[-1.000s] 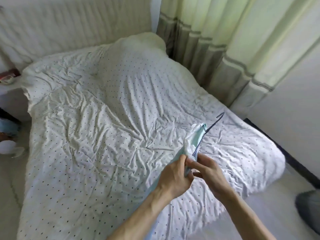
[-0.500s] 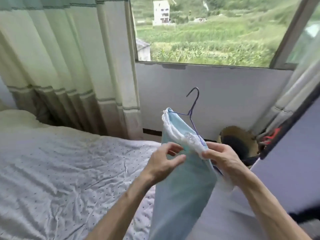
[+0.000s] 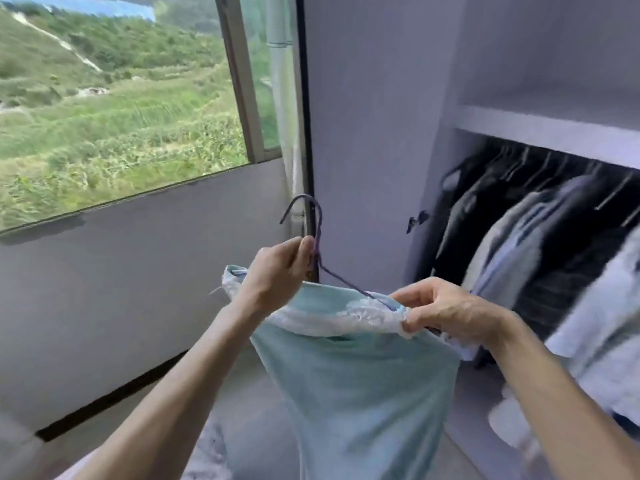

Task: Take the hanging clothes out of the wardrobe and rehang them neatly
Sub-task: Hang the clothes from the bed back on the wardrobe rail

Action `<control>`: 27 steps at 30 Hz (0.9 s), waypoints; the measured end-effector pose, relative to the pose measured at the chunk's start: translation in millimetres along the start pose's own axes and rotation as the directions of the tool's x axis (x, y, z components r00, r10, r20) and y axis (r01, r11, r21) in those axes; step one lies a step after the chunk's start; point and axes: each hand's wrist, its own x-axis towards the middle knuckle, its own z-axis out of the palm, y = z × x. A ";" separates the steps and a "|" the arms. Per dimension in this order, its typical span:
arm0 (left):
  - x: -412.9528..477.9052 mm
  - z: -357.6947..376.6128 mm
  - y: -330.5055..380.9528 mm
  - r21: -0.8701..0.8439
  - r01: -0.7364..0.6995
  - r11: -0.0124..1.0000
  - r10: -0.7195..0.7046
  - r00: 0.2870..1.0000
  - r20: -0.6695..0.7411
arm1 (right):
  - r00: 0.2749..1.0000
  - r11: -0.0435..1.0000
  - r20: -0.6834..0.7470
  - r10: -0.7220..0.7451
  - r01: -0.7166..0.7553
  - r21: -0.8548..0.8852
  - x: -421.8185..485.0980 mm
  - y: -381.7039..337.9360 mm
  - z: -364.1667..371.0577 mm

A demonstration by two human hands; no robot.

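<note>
– Between window [image 3: 121, 98] and wardrobe [image 3: 374, 133], mid-air: what is held?
– Pale teal garment [image 3: 363, 375], white lace trim [image 3: 332, 318] along its top edge, draped on a purple wire hanger [image 3: 319, 220]. It hangs free, outside the wardrobe and left of its opening.
– State of left hand [image 3: 277, 271]?
– Grip closed to a pinch, thumb and fingertips on the hanger's neck just below the hook. Hook upright.
– And right hand [image 3: 446, 310]?
– Grip likewise pinched, on the garment's lace edge where the hanger's right arm ends. Whether the wire is inside that pinch: cannot tell.
– Wardrobe contents?
– Dark and pale clothes [image 3: 519, 237] hanging in a row under a white shelf [image 3: 554, 129]; blurred.
</note>
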 end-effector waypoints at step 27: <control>-12.0 293.6 328.7 -0.565 -0.375 0.734 0.660 0.587 0.468 | 0.569 0.976 -0.799 0.196 -0.194 0.102 -298.6 113.7 -1.6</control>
